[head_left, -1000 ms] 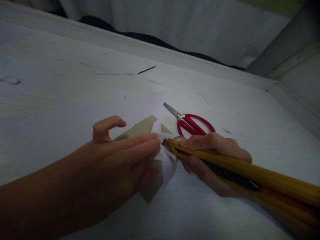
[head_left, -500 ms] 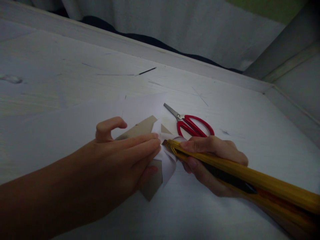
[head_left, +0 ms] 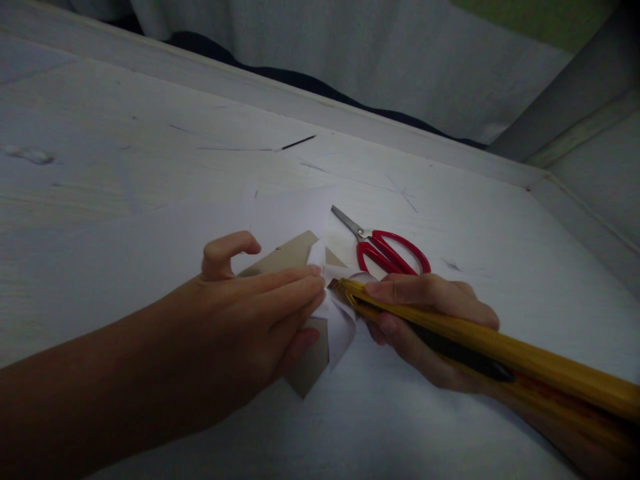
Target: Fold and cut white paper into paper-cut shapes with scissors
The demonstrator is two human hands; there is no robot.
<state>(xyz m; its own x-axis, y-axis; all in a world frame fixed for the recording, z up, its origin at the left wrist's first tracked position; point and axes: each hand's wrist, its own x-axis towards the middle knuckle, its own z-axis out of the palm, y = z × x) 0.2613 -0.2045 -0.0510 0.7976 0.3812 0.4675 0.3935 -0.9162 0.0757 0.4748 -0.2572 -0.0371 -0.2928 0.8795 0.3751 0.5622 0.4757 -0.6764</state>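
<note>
My left hand (head_left: 265, 307) lies with its fingers stretched out, the fingertips pressing a folded white paper (head_left: 343, 330) over a greyish-tan piece of card (head_left: 311, 353). Its index finger is crooked upward, off the paper. In my right hand (head_left: 440, 300) is a yellow utility knife (head_left: 480, 337), gripped between thumb and fingers. The knife's tip touches or nearly touches the paper, just right of my left fingertips. Part of the card is hidden under my left hand. Behind my right hand lie red-handled scissors (head_left: 395, 252), blades pointing away to the left.
White sheets (head_left: 165, 247) spread over the white table (head_left: 425, 427). A thin black rod (head_left: 299, 142) lies towards the raised back edge (head_left: 320, 110). A small crumpled whitish thing (head_left: 30, 155) is at far left. Pale curtains (head_left: 350, 60) hang behind.
The view has shifted slightly, so everything sits a little further right. Both hands, the knife and the paper keep nearly the same places relative to one another.
</note>
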